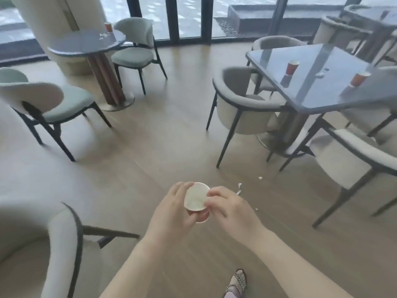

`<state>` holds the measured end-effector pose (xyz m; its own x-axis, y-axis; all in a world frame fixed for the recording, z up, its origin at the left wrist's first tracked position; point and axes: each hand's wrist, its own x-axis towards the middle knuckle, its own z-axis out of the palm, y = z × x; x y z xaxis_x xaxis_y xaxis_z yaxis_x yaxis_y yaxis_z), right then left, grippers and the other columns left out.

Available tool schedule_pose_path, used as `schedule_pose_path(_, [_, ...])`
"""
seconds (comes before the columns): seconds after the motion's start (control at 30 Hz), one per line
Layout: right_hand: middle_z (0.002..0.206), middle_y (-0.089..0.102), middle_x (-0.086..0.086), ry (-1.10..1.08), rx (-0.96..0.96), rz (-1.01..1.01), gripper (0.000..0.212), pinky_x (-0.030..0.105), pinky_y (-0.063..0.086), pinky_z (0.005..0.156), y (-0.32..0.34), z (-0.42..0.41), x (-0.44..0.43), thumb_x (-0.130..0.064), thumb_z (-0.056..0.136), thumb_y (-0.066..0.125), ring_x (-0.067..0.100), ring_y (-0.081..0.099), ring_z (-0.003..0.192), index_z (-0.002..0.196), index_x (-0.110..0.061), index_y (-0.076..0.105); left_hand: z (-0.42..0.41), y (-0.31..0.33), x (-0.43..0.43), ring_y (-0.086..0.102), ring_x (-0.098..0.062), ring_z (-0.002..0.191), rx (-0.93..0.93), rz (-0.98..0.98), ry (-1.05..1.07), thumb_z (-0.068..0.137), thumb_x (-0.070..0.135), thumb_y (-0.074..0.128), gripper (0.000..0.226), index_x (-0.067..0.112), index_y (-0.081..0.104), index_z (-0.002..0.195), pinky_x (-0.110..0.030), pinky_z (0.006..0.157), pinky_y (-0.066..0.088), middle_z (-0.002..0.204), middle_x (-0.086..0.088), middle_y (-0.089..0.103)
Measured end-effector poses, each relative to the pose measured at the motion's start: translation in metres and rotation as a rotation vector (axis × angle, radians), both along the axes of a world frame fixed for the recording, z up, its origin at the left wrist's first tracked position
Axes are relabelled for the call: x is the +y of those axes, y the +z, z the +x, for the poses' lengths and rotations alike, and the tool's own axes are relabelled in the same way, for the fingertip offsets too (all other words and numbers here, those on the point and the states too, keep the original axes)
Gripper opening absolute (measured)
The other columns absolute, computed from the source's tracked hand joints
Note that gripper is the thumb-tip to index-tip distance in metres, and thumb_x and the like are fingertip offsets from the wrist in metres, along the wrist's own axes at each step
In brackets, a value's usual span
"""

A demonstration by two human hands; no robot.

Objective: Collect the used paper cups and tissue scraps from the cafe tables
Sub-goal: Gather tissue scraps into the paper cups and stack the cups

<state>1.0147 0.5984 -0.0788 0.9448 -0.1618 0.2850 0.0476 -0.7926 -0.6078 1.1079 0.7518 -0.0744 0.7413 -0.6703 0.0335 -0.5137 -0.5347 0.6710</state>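
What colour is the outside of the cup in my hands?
Red paper cup, white inside; head view.

A red paper cup (196,204) with a white inside is upright, mouth up, gripped round its wall by the left hand (171,209); the right hand (229,208) has curled fingertips at its rim; a second cup (291,67) and a third cup (360,78), both red, stand upright and well apart on the square bench (322,93), small white tissue scraps (321,75) between them; a fourth cup (108,27) stands on the round bench (75,46), pale scraps (103,36) just beside it; white floor scraps (239,186) lie scattered on the floor beyond the right hand.
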Motion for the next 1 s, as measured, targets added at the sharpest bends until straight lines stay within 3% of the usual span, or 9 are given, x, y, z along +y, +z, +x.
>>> schedule_pose_path(0.13, [0.101,0.065,0.005,-0.13,-0.011,-0.006,0.011,0.022,0.047,0.071,-0.004,-0.021,-0.101,-0.001,0.083,0.064,0.019,0.062,0.087,0.087,-0.009,0.07,-0.002,-0.008,-0.111,0.044,0.005,0.118,0.097,-0.041,-0.072,0.066,0.057,0.07,0.078,0.03,0.039,0.132,-0.014,0.092,0.038,0.127,0.022,0.049])
schedule_pose_path(0.23, [0.101,0.064,0.004,-0.185,-0.018,-0.029,0.012,0.023,0.047,0.07,-0.003,-0.034,-0.152,-0.001,0.083,0.064,0.018,0.062,0.083,0.087,-0.011,0.07,-0.006,-0.008,-0.171,0.041,0.008,0.116,0.058,-0.051,-0.15,0.068,0.05,0.074,0.076,0.031,0.038,0.132,0.001,0.083,0.031,0.123,0.026,0.046])
schedule_pose_path(0.43, [0.105,0.065,0.002,-0.297,-0.022,-0.027,0.011,0.016,0.044,0.07,-0.006,-0.055,-0.233,-0.005,0.082,0.064,0.013,0.062,0.085,0.085,-0.014,0.069,-0.01,-0.009,-0.268,0.044,0.002,0.118,-0.022,-0.038,-0.268,0.068,0.056,0.073,0.079,0.028,0.038,0.133,-0.011,0.086,0.033,0.132,0.017,0.046])
schedule_pose_path(0.57, [0.107,0.064,0.001,-0.369,0.03,-0.028,0.015,0.017,0.044,0.072,-0.015,-0.057,-0.271,-0.003,0.08,0.068,0.013,0.062,0.087,0.086,-0.015,0.07,-0.006,-0.018,-0.312,0.043,0.005,0.113,-0.013,-0.019,-0.341,0.068,0.055,0.073,0.078,0.026,0.04,0.132,-0.004,0.077,0.031,0.124,0.021,0.045])
schedule_pose_path(0.73, [0.107,0.063,0.003,-0.405,0.089,-0.018,0.009,0.023,0.048,0.071,-0.033,-0.048,-0.314,-0.004,0.081,0.068,0.014,0.061,0.084,0.085,-0.011,0.07,0.01,-0.039,-0.366,0.045,0.004,0.111,0.01,0.012,-0.393,0.068,0.056,0.072,0.079,0.028,0.037,0.133,-0.009,0.072,0.034,0.125,0.021,0.043])
schedule_pose_path(0.9, [0.107,0.063,0.003,-0.457,0.137,-0.001,0.006,0.012,0.036,0.073,-0.042,-0.017,-0.365,-0.006,0.082,0.067,0.012,0.059,0.087,0.083,-0.012,0.07,0.045,-0.054,-0.426,0.042,-0.002,0.124,0.028,0.022,-0.464,0.072,0.045,0.074,0.082,0.023,0.033,0.139,-0.015,0.086,0.037,0.139,0.011,0.042])
schedule_pose_path(1.0, [0.109,0.061,0.001,-0.489,0.144,0.028,0.006,0.013,0.037,0.073,-0.046,0.001,-0.398,-0.01,0.085,0.064,0.011,0.058,0.087,0.084,-0.013,0.069,0.07,-0.059,-0.466,0.042,-0.002,0.125,0.004,0.03,-0.509,0.072,0.043,0.075,0.081,0.023,0.033,0.139,-0.016,0.084,0.039,0.14,0.011,0.043])
